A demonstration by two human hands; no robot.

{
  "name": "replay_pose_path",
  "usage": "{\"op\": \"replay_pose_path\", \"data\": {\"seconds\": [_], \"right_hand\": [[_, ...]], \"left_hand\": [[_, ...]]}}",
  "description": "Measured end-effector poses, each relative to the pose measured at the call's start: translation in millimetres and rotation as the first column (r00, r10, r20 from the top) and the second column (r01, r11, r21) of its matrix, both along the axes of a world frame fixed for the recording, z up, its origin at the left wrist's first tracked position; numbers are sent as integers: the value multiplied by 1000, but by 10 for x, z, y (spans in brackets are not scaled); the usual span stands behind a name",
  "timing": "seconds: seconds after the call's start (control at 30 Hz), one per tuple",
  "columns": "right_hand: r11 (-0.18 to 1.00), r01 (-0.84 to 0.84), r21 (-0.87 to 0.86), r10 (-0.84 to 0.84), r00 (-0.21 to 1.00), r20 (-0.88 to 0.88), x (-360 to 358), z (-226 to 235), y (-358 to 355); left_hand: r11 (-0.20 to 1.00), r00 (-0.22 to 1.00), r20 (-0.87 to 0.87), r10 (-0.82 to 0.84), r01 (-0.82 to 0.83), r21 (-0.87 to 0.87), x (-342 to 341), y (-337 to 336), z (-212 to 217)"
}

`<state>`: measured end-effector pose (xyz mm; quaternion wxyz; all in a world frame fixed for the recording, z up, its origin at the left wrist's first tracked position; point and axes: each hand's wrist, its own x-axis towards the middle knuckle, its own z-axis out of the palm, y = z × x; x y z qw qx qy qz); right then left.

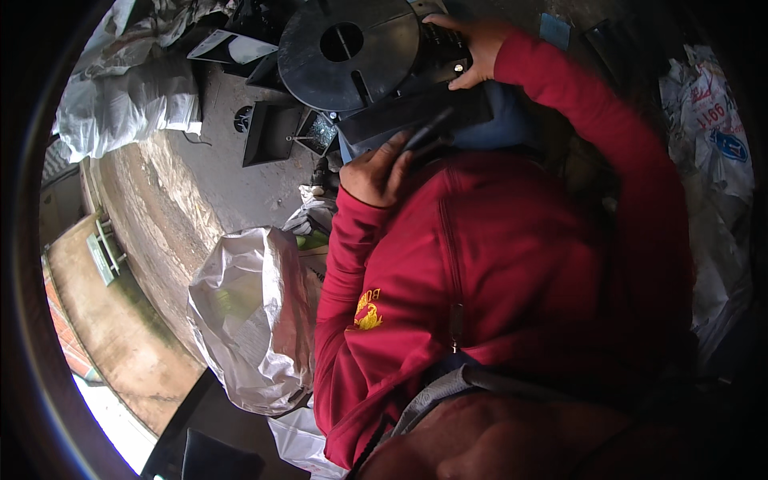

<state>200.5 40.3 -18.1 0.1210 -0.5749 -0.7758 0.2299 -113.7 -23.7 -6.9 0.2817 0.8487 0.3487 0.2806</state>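
A round black disc point(308, 60) with a centre hole and a slot lies at the top middle. Beside it is a black block point(445, 58) with small bright fittings. My right hand point(480, 52) grips the block's right side, thumb and forefinger apart around it. Nearer my body, my left hand point(374, 172) is closed around a dark, narrow, flat strip point(428, 132), blurred and pointing up to the right; its exact kind cannot be made out. A black flat surface point(376, 120) lies between the disc and my left hand.
Left of the disc, a black tray point(270, 132) and a small box of tiny shiny pieces point(320, 132) rest on the grey floor point(224, 176). A white sack point(256, 312) stands open beside my left arm. Further white bags point(128, 104) lie at the upper left and right point(716, 152).
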Motion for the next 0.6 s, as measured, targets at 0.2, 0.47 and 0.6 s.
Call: {"op": "replay_pose_path", "data": {"seconds": [0.2,0.47,0.6], "right_hand": [[956,282,-85,-287,826,-486,216,321,-624],[330,-634,-700,-832,155,-532,-1299,43,-440],[367,-599,-712,-870,49,-490,-1453,-100,-296]], "left_hand": [[849,824,216,523,-483,-213,-539,198,-256],[-136,151,-601,785,-904,-405,-2064,-137,-4224],[-278,109,-699,707,-866,-416,-1710,-300,-3818]]}}
